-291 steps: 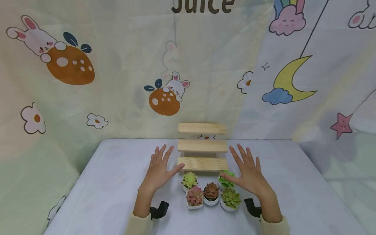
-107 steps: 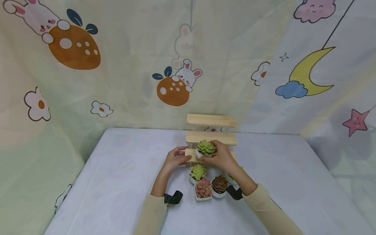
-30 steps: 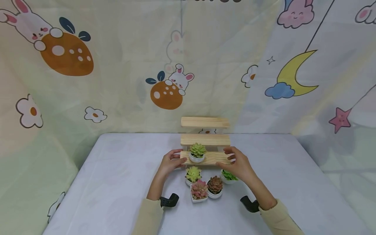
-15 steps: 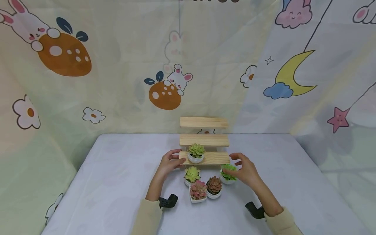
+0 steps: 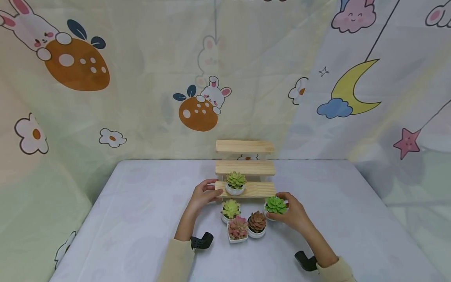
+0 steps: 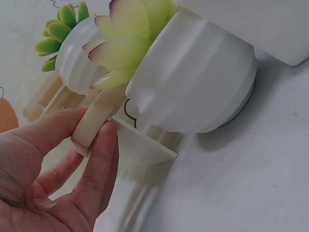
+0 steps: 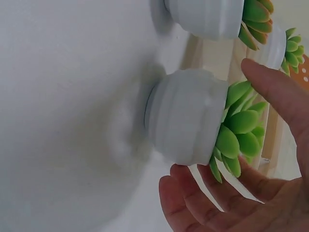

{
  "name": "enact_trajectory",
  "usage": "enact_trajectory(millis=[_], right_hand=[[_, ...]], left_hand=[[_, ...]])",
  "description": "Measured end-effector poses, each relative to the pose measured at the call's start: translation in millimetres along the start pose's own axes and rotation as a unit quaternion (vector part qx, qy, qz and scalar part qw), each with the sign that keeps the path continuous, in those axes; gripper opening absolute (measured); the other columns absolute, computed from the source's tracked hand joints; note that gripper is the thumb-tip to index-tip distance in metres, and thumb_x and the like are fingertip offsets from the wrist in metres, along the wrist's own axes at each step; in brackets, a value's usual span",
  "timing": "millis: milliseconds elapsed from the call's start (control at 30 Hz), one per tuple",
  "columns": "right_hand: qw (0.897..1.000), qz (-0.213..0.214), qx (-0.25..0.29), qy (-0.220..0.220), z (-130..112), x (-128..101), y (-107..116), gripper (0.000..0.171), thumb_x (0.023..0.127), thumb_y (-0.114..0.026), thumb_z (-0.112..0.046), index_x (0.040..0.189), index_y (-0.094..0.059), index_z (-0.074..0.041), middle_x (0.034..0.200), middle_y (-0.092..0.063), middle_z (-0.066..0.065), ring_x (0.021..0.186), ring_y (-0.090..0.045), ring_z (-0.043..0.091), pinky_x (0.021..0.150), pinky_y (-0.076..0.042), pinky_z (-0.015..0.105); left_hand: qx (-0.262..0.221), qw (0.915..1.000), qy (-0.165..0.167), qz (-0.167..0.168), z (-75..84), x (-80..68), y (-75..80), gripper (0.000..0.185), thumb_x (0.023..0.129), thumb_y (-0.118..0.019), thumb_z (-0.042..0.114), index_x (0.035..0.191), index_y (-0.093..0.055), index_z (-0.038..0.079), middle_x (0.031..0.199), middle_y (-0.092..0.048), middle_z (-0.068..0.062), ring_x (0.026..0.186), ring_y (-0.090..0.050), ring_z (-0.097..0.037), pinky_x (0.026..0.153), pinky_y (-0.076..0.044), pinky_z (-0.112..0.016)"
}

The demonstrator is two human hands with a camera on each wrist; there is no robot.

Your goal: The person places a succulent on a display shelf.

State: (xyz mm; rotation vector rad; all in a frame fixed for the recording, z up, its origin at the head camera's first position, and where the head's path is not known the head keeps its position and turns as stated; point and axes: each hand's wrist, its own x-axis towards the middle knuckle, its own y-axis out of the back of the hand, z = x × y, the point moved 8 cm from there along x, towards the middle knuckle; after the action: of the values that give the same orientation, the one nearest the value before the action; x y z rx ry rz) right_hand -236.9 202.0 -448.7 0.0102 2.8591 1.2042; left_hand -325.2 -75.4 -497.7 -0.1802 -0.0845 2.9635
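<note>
My left hand (image 5: 202, 194) pinches the left end of the lowest board of a three-tier wooden display shelf (image 5: 258, 190); the left wrist view shows thumb and fingers on the board's end (image 6: 86, 130). My right hand (image 5: 294, 211) is spread around a bright green potted succulent (image 5: 276, 205) on the table. In the right wrist view its white pot (image 7: 186, 116) stands between thumb and fingers, the thumb apart from it and the fingertips close to its far side. Another green succulent in a white pot (image 5: 235, 181) stands on the left of the lowest board.
In front of the shelf stand a yellow-green succulent (image 5: 230, 208), a pink one in a square pot (image 5: 237, 228) and a brown one (image 5: 257, 222), close together. A white cloth covers the table (image 5: 148, 219). A printed curtain (image 5: 151, 117) hangs behind.
The green succulent went from the table onto the lowest board, and my right hand let go of it. Since then that hand has moved down and right to the bright green succulent. The left hand stays.
</note>
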Motion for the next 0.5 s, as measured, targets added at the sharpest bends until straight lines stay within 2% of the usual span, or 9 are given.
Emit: enact_trajectory(millis=[333, 500], right_hand=[[1.0, -0.001, 0.005, 0.0, 9, 1, -10, 0.082, 0.07, -0.089, -0.021, 0.129, -0.042, 0.01, 0.127, -0.051, 0.032, 0.118, -0.05, 0.047, 0.1, -0.044, 0.06], [1.0, 0.009, 0.004, 0.006, 13, 1, -14, 0.076, 0.07, -0.088, -0.014, 0.125, -0.043, 0.012, 0.122, -0.053, 0.031, 0.116, -0.051, 0.047, 0.099, -0.045, 0.061]], left_hand=[[0.006, 0.9999, 0.006, 0.009, -0.6, 0.1, 1.9, 0.049, 0.086, -0.072, 0.002, 0.132, -0.055, -0.002, 0.106, -0.06, -0.021, 0.075, -0.065, -0.016, 0.076, -0.062, -0.038], [0.002, 1.0, 0.003, 0.004, -1.6, -0.1, 1.3, 0.05, 0.085, -0.072, 0.002, 0.132, -0.054, -0.003, 0.107, -0.059, -0.021, 0.076, -0.066, -0.016, 0.075, -0.062, -0.036]])
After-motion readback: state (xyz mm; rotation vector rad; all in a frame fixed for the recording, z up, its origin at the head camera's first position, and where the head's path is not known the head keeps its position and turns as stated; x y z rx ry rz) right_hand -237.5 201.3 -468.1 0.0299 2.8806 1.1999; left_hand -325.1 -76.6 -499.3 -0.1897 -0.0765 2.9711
